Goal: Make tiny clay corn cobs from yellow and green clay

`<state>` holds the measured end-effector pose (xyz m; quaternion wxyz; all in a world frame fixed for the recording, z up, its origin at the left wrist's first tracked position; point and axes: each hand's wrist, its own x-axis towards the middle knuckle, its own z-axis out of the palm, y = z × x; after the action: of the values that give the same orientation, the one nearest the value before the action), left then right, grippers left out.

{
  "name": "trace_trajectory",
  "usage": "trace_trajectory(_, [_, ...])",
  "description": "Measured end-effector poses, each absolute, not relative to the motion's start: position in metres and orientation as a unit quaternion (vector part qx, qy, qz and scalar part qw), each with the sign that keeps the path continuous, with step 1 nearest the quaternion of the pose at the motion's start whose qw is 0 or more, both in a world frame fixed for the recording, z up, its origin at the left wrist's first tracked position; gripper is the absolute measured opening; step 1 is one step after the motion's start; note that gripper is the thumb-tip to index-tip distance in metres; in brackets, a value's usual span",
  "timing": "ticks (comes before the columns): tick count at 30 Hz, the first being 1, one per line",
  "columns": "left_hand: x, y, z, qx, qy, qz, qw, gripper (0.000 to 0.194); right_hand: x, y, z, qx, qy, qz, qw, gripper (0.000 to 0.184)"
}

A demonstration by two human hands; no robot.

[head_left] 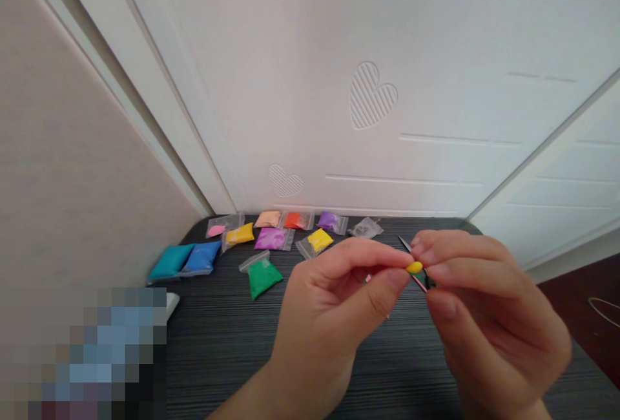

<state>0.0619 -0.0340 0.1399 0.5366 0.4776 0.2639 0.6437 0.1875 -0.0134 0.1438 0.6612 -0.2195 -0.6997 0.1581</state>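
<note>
My left hand (339,297) and my right hand (479,304) meet above the dark striped table (227,342). Both are closed in a pinch. Between thumb and forefinger of the left hand sits a small yellow clay piece (414,267). The right hand's fingers grip a thin tool (411,262) with a dark pointed tip and a pink shaft; it touches the yellow piece. A bit of green shows just under the yellow, mostly hidden by the fingers.
Several small plastic bags of coloured clay lie at the table's back: green (261,276), blue (201,257), teal (169,261), yellow (320,240), magenta (271,238), orange (294,220), purple (329,220). A white door stands behind. A blurred patch covers the lower left.
</note>
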Motion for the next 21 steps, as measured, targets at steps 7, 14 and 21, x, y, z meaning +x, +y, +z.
trace_trajectory(7, [0.0575, -0.0384, 0.1433, 0.55, 0.298, 0.633, 0.455, 0.022, 0.1912, -0.0164, 0.1468, -0.229, -0.705, 0.192, 0.644, 0.022])
trace_trajectory(14, [0.0553, -0.0395, 0.1473, 0.586, 0.325, 0.616, 0.414, 0.018, 0.1901, -0.0188, 0.1476, -0.217, -0.707, 0.225, 0.635, 0.023])
trace_trajectory(21, [0.0539, -0.0386, 0.1492, 0.608, 0.35, 0.619, 0.353, 0.018, 0.1906, -0.0177, 0.1468, -0.213, -0.694, 0.251, 0.64, 0.022])
